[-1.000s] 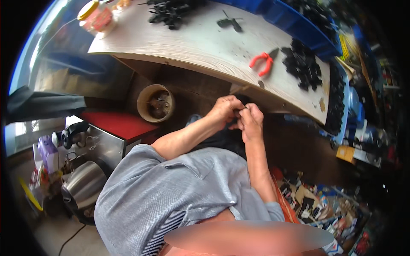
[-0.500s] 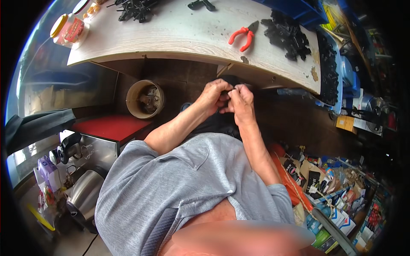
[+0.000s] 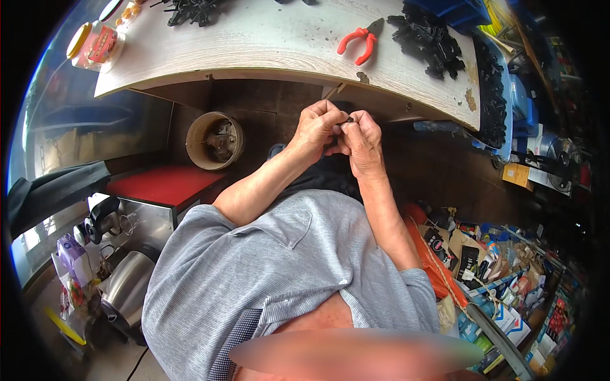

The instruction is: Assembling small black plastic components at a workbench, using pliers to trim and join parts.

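**Both hands pinched on a small black part below the tabletop edge**

Left hand (image 3: 318, 127) and right hand (image 3: 362, 136) meet fingertip to fingertip, both closed around a small black part (image 3: 349, 119), held just under the front edge of the pale wooden tabletop (image 3: 267, 38). Red-handled pliers (image 3: 359, 41) lie on the tabletop, beside a heap of black parts (image 3: 429, 41). A round bucket (image 3: 215, 140) stands lower left, near a red-topped box (image 3: 162, 184).

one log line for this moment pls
left hand: pinching small black part | right hand: pinching same part | red pliers: idle on workbench
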### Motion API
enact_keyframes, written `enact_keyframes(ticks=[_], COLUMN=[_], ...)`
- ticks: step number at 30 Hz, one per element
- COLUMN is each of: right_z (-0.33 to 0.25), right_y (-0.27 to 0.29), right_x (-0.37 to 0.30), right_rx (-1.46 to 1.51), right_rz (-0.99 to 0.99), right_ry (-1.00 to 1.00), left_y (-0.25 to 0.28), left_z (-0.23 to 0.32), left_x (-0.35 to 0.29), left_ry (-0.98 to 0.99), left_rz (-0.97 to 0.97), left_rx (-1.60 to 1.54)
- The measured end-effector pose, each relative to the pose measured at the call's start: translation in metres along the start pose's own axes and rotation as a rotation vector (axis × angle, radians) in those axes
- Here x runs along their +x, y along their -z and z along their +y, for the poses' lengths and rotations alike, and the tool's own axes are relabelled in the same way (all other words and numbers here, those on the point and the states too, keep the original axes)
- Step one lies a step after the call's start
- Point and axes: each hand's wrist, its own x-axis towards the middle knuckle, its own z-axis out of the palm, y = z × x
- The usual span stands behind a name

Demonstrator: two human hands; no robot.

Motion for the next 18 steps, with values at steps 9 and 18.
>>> enact_keyframes(ticks=[9, 18], right_z=[0.024, -0.001], right_y=[0.011, 0.015], right_x=[0.005, 0.011], right_rx=[-0.048, 0.035], right_rz=[0.104, -0.064], right_ry=[-0.041, 0.105], left_y=[0.006, 0.001], left_z=[-0.026, 0.008], left_x=[0.013, -0.013], left_ry=[0.111, -0.362], left_rz=[0.057, -0.183], left_rx=[-0.086, 0.090])
